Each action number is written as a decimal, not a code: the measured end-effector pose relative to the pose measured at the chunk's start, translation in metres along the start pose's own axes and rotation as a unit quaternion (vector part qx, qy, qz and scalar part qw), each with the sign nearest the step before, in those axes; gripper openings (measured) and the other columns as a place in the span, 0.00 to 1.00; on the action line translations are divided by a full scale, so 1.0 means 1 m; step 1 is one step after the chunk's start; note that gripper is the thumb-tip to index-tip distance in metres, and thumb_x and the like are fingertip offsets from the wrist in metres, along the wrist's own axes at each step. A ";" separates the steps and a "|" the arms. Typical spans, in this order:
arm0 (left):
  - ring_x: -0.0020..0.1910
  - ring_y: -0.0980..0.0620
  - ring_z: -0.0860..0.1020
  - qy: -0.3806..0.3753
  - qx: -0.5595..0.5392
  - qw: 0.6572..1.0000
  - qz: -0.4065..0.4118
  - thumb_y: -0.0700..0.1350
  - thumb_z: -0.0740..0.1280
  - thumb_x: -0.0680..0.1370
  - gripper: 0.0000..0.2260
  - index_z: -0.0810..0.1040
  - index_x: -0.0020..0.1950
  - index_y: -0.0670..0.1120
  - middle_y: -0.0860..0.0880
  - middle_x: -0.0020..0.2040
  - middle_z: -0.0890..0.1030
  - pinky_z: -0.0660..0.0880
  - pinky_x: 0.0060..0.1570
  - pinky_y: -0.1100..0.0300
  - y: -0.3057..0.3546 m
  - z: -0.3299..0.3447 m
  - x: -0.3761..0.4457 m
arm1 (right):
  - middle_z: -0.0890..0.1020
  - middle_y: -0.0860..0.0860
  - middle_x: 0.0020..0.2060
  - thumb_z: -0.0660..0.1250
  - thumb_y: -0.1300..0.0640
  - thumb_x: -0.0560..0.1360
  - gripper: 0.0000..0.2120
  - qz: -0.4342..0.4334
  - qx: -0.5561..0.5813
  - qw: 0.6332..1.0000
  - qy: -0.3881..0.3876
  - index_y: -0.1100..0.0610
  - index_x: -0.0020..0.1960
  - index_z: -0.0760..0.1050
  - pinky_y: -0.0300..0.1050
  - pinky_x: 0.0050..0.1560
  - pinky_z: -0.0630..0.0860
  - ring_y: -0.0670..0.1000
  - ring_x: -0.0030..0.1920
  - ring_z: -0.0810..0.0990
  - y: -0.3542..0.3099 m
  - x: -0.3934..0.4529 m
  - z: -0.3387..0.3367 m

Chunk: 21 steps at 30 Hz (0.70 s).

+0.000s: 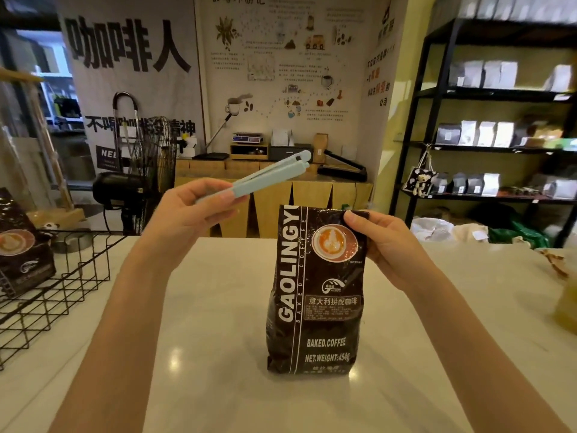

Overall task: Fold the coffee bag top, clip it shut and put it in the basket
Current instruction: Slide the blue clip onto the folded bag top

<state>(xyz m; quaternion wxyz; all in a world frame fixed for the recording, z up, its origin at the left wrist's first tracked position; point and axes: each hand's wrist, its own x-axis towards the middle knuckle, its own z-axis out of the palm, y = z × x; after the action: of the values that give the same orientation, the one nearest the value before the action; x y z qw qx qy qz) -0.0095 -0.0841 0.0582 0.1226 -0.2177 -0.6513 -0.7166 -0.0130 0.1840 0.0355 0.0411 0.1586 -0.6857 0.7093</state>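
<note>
A dark coffee bag (pixel 315 292) stands upright near the middle of a pale desk (pixel 203 354), its top edge folded down flat. The right hand (pixel 382 242) pinches the bag's upper right corner, thumb on the front face, fingers curled behind it. The left hand (pixel 190 210) is raised above the desk, up and to the left of the bag and clear of it, gripping one end of a pale blue sealing clip (pixel 259 178) between thumb and fingers; the clip slants up to the right and its two arms lie nearly together, parted only slightly at the far tip.

At the desk's left edge sits a black wire basket (pixel 59 289), well apart from the bag, with a second coffee bag (pixel 22 245) of the same print leaning inside it. Nothing lies on the desk between the standing bag and the basket. A yellowish object, blurred, shows at the desk's right edge. Beyond the desk are a black floor fan (pixel 150 170), a wooden counter (pixel 268 189) carrying a scale and a heat sealer, wall posters with Chinese lettering, and black shelving (pixel 437 120) on the right stocked with pale and silver pouches.
</note>
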 end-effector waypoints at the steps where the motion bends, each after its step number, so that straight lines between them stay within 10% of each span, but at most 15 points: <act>1: 0.52 0.51 0.80 -0.011 0.023 1.000 0.001 0.46 0.68 0.65 0.07 0.80 0.42 0.49 0.48 0.50 0.82 0.79 0.49 0.61 0.005 0.006 -0.001 | 0.86 0.48 0.33 0.67 0.53 0.70 0.06 -0.003 0.003 1.000 -0.003 0.55 0.42 0.80 0.35 0.38 0.79 0.46 0.36 0.84 0.000 0.000 0.000; 15: 0.44 0.48 0.82 -0.070 0.129 0.989 -0.021 0.47 0.70 0.65 0.23 0.72 0.58 0.54 0.44 0.48 0.79 0.80 0.41 0.62 -0.008 0.064 -0.005 | 0.85 0.45 0.33 0.64 0.54 0.71 0.07 -0.036 0.016 0.999 -0.033 0.49 0.43 0.81 0.36 0.39 0.80 0.44 0.37 0.83 -0.001 -0.002 -0.005; 21: 0.39 0.51 0.82 -0.064 0.134 0.989 -0.005 0.42 0.69 0.69 0.20 0.72 0.60 0.53 0.47 0.43 0.79 0.80 0.38 0.61 -0.014 0.074 -0.004 | 0.72 0.54 0.65 0.59 0.46 0.75 0.14 0.035 0.059 0.997 -0.048 0.43 0.60 0.73 0.49 0.56 0.76 0.52 0.58 0.76 -0.015 -0.008 -0.006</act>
<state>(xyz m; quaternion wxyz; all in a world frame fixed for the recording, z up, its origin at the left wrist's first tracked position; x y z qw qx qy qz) -0.0008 -0.0097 0.0481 0.1054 -0.2411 -0.7491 -0.6080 -0.0022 0.1925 0.0477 -0.0260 0.1700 -0.6493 0.7408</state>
